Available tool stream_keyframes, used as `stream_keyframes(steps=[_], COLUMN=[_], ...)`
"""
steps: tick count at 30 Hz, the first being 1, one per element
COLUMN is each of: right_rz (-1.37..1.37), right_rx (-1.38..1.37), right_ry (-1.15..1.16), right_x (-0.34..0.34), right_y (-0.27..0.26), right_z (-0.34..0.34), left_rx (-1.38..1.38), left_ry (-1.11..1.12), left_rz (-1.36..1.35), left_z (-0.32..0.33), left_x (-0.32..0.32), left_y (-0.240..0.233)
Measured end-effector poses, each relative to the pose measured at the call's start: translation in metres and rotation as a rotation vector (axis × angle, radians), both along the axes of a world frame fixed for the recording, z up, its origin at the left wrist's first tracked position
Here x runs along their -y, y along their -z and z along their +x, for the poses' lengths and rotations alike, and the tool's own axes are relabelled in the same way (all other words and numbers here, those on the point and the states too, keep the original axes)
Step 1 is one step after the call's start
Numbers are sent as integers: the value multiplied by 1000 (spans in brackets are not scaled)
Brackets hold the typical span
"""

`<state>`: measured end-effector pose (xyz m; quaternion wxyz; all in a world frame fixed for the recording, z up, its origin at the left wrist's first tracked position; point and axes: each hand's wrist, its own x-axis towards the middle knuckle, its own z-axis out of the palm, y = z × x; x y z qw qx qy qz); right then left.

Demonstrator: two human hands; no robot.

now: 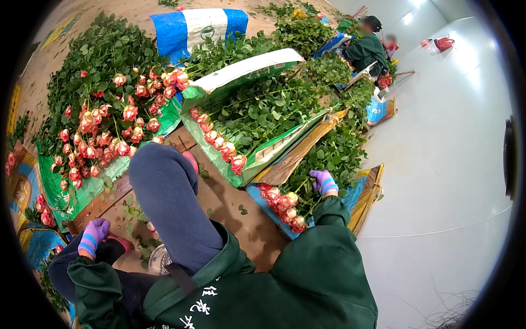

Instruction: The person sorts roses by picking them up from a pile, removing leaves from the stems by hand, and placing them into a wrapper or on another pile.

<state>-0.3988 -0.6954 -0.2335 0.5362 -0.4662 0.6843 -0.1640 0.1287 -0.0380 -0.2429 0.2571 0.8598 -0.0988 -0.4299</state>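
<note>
My right hand point(324, 182), in a purple and blue striped glove, reaches among the leafy stems of a rose bundle point(328, 154). Its fingertips are at the stems; leaves keep me from seeing whether they grip one. The bundle's red and cream rose heads point(283, 205) line the near end of an open woven sack point(361, 193). Above my left knee is my left hand point(94, 236), gloved alike, its fingers partly curled and nothing visible in them. Left of the right hand, a green and white woven sack point(218, 158) stands folded up around another row of roses point(220, 144).
A large heap of roses point(111, 119) lies on a green sack point(53, 197) at left. Beyond it hangs a blue and white sack point(203, 28). Loose leaves point(133, 214) litter the floor. A co-worker point(367, 47) sits among more bundles, beside a pale smooth surface point(431, 164).
</note>
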Motion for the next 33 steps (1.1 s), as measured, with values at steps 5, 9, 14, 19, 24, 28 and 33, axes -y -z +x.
stream_keyframes(steps=[5, 9, 14, 19, 24, 28, 33], right_rz=[9, -492, -324, -212, -50, -9, 49], right_rx=[65, -923, -643, -767, -273, 232, 617], right_ry=[84, -181, -223, -107, 130, 250, 335], right_x=[-22, -35, -36, -18, 9, 8, -3], right_y=[-14, -67, -70, 7, 26, 4, 9], right_z=[30, 42, 62, 65, 34, -3, -3], left_rx=[13, 33, 38, 165, 144, -26, -5], left_ry=[-29, 39, 23, 166, 118, -8, 18], left_rz=[-28, 19, 30, 78, 119, 80, 83], left_z=[-2, -3, -7, -16, -20, -18, -15], left_x=[-5, -5, -4, 0, 8, 17, 18], left_y=[-3, 0, -5, -22, -33, -26, -15])
